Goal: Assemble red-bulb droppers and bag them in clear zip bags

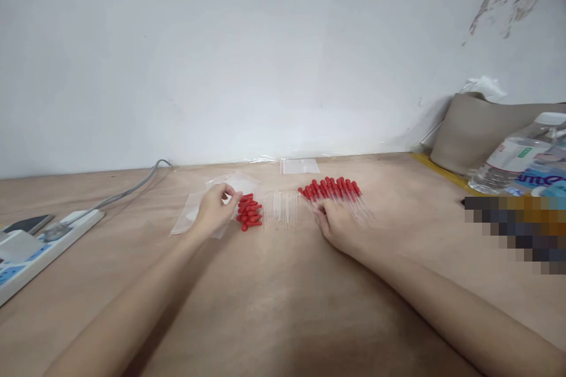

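Observation:
My left hand [216, 206] is at the upper left of a small pile of loose red rubber bulbs [250, 212]. Its thumb and forefinger are curled together, and whatever may be between the tips is hidden. Right of the pile, several thin clear pipette tubes [280, 207] lie side by side. A row of droppers [336, 187], clear tubes with red bulbs on their far ends, is fanned out further right. My right hand [338, 224] rests over the near left part of this row, its fingers closed on the tube of the leftmost dropper [305, 193].
Clear plastic bags [186, 215] lie under and beside my left hand. Another small zip bag [299, 166] is by the wall. A power strip [53, 253] with a grey cable [132, 188] is at left. Water bottles [513, 159] and a grey-brown container [460, 129] stand at right.

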Action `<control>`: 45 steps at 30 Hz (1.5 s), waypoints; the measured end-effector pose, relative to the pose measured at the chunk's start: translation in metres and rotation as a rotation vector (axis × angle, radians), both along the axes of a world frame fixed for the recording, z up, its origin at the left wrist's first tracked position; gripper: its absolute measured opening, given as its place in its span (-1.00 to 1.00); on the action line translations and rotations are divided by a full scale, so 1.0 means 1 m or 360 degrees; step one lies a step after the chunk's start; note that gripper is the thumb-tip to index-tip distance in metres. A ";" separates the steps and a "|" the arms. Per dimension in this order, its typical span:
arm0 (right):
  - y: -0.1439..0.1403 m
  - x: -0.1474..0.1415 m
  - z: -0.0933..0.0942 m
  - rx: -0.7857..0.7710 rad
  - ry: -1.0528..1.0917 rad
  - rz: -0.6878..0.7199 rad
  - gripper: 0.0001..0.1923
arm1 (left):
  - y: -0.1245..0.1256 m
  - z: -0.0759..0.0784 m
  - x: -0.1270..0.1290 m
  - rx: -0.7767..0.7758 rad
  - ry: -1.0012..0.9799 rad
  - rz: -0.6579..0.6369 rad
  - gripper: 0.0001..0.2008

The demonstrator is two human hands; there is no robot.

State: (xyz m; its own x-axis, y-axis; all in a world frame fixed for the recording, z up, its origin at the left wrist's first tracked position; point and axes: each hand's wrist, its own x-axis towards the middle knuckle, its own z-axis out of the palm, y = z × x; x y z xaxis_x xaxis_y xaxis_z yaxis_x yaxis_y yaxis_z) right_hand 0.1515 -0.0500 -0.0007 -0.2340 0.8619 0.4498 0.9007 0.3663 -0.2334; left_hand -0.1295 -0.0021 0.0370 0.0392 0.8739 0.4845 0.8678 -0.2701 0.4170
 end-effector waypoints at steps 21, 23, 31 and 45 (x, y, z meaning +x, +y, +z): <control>-0.021 0.036 -0.027 0.0144 0.0469 0.0349 -0.82 | 0.103 0.006 -0.016 -0.0873 0.0553 -0.0170 -0.82; -0.019 0.036 -0.029 0.0114 0.0499 0.0333 -0.82 | 0.099 0.006 -0.018 -0.0804 0.0525 -0.0127 -0.76; -0.019 0.036 -0.026 0.0112 0.0455 0.0324 -0.82 | 0.101 0.003 -0.013 -0.0885 0.0530 -0.0167 -0.74; -0.017 0.034 -0.024 0.0154 0.0587 0.0269 -0.79 | 0.036 0.011 0.014 -0.0247 0.0184 -0.0068 -0.71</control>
State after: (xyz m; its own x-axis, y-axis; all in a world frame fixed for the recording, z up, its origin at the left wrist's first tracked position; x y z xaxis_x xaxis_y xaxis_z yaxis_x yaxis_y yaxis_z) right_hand 0.1857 -0.0670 -0.0243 -0.1765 0.7748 0.6071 0.6883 0.5381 -0.4866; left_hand -0.1160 0.0342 0.0479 0.1253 0.9341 0.3343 0.9014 -0.2479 0.3550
